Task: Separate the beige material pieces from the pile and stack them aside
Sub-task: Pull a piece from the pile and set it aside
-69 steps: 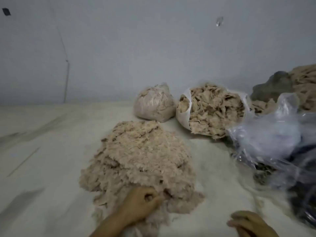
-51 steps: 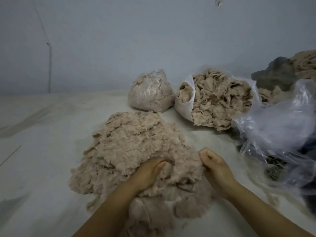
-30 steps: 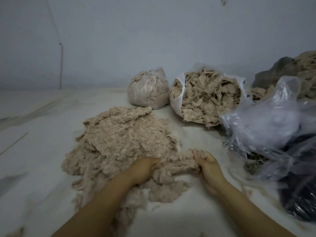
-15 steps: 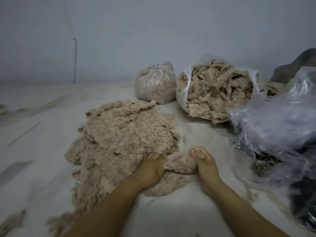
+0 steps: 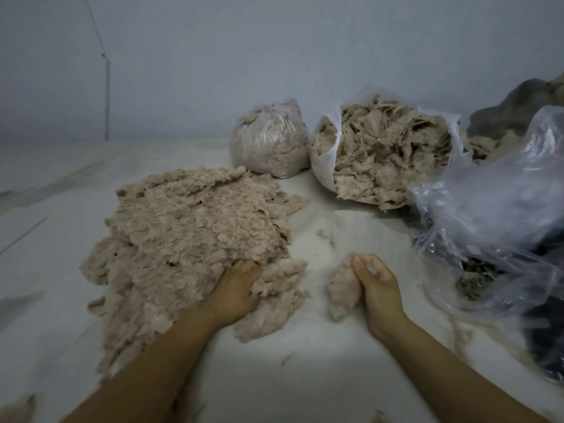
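At frame centre, our right hand (image 5: 377, 285) curls around a small beige fibrous clump (image 5: 343, 290), apart from the large beige pile (image 5: 189, 236) left of centre; our left hand (image 5: 236, 290) presses there, fingers buried. Loose fibres may shed, scattering strays.

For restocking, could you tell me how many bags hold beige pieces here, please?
2: a closed clear bag at the wall and an open white bag just right of it. The crumpled plastic farther right may hide more.
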